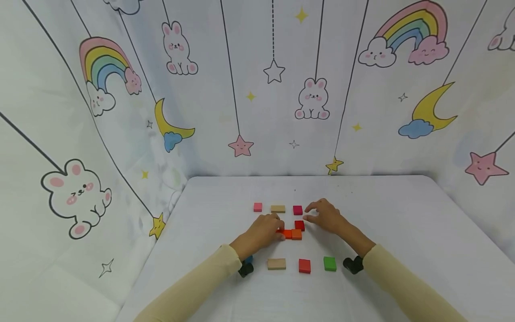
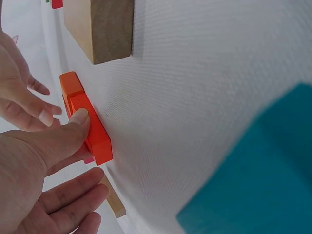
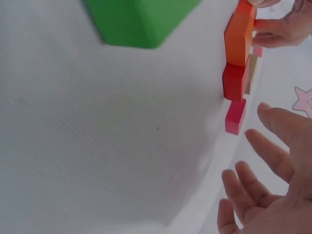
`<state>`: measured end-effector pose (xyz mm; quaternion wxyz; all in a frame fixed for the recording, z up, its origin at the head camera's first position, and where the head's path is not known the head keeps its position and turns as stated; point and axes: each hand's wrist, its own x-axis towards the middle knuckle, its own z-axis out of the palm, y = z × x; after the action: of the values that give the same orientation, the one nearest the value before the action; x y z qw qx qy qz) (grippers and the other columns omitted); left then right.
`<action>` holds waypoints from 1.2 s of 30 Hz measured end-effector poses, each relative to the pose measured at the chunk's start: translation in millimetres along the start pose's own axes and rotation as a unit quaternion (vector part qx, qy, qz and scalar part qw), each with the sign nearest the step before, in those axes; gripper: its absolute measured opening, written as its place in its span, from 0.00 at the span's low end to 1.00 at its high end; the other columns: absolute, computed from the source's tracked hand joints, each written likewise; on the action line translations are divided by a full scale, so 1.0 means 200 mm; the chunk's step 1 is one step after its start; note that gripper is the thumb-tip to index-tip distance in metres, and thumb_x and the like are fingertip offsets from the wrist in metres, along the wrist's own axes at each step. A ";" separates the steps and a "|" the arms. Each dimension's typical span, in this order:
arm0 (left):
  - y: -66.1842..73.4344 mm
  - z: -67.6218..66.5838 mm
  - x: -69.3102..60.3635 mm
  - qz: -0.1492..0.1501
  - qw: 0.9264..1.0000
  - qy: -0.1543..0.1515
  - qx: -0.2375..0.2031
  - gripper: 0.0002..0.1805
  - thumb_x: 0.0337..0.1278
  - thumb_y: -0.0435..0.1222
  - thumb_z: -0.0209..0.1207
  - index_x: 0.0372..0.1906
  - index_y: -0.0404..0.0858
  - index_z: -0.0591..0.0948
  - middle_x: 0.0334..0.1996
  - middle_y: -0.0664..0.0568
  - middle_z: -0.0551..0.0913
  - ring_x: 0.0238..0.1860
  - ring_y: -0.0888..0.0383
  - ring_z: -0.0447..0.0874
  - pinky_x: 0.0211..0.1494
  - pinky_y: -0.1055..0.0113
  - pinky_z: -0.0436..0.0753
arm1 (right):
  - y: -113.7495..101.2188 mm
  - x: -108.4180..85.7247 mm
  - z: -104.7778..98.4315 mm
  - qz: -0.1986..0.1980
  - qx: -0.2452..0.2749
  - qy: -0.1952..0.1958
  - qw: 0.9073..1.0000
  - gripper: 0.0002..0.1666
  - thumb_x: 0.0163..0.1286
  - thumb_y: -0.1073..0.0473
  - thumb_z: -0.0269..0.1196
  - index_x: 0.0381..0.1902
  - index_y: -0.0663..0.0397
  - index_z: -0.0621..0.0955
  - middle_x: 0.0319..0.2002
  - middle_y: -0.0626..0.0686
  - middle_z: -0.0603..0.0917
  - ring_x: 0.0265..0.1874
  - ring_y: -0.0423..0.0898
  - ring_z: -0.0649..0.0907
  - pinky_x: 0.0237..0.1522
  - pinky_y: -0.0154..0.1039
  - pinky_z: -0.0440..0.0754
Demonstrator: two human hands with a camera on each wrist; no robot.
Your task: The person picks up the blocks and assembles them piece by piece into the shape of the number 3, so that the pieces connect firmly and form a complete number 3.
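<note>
At centre | left hand (image 1: 260, 230) pinches red-orange block (image 1: 287, 234), lengthwise nine-to-three; orange block (image 1: 296, 234) abuts at three o'clock | right hand (image 1: 327, 218) farther, fingers wide

White table (image 1: 386, 210), patterned white curtain (image 1: 209, 112) behind its back edge and along the sides. Curtain prints: pink star (image 1: 240, 146), small yellow star (image 1: 334, 165) just above back edge; moon (image 1: 162, 120) with blue cloud (image 1: 172, 140) above back left corner; second moon (image 1: 426, 105) above back right corner; rainbow (image 1: 422, 18) above that. Yellow star (image 1: 157, 226) by left edge, big rabbit (image 1: 76, 199) farther out. Another pink star (image 1: 485, 167) beyond right edge.
</note>
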<state>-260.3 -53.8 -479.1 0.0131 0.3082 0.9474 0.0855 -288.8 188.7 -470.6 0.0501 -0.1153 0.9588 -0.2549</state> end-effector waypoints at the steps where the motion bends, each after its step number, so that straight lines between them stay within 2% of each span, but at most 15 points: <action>1: 0.00 0.00 0.00 0.000 1.000 0.000 0.001 0.16 0.65 0.49 0.71 0.50 0.45 0.90 0.49 0.52 0.87 0.50 0.56 0.84 0.58 0.64 0.83 | 0.00 0.01 0.00 0.000 0.000 0.003 1.000 0.16 0.73 0.53 0.71 0.54 0.51 0.87 0.55 0.63 0.80 0.55 0.58 0.80 0.50 0.59 0.85; 7: -0.01 0.00 0.00 -0.008 1.000 -0.006 -0.003 0.16 0.65 0.49 0.71 0.52 0.46 0.90 0.50 0.52 0.87 0.51 0.56 0.83 0.58 0.63 0.83 | -0.01 0.07 0.01 0.018 0.001 0.015 1.000 0.18 0.73 0.53 0.70 0.55 0.55 0.87 0.56 0.66 0.80 0.55 0.60 0.80 0.50 0.65 0.82; 15: 0.00 0.00 0.00 -0.013 1.000 -0.011 -0.005 0.16 0.66 0.49 0.70 0.53 0.46 0.90 0.52 0.52 0.86 0.53 0.56 0.83 0.60 0.63 0.83 | -0.05 0.12 0.04 0.060 -0.009 0.029 0.998 0.17 0.74 0.55 0.68 0.55 0.58 0.87 0.57 0.66 0.83 0.59 0.63 0.80 0.57 0.71 0.75; 30: -0.01 0.01 0.01 -0.001 1.000 0.001 0.006 0.16 0.65 0.50 0.71 0.51 0.47 0.90 0.50 0.53 0.87 0.51 0.57 0.84 0.58 0.63 0.83 | -0.08 0.17 0.07 0.084 -0.022 0.036 0.996 0.18 0.72 0.53 0.69 0.54 0.57 0.87 0.58 0.65 0.84 0.59 0.63 0.80 0.58 0.69 0.76; 36: 0.00 0.00 0.00 0.003 1.000 0.005 0.011 0.16 0.65 0.49 0.71 0.51 0.47 0.90 0.50 0.52 0.87 0.51 0.57 0.84 0.58 0.63 0.83 | -0.08 0.18 0.07 0.086 -0.020 0.035 0.995 0.17 0.71 0.55 0.70 0.53 0.57 0.87 0.56 0.66 0.83 0.56 0.62 0.80 0.57 0.69 0.75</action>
<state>-260.5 -54.0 -478.9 0.0049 0.3104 0.9475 0.0768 -317.4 159.6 -476.1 0.0355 -0.0242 0.9713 -0.2340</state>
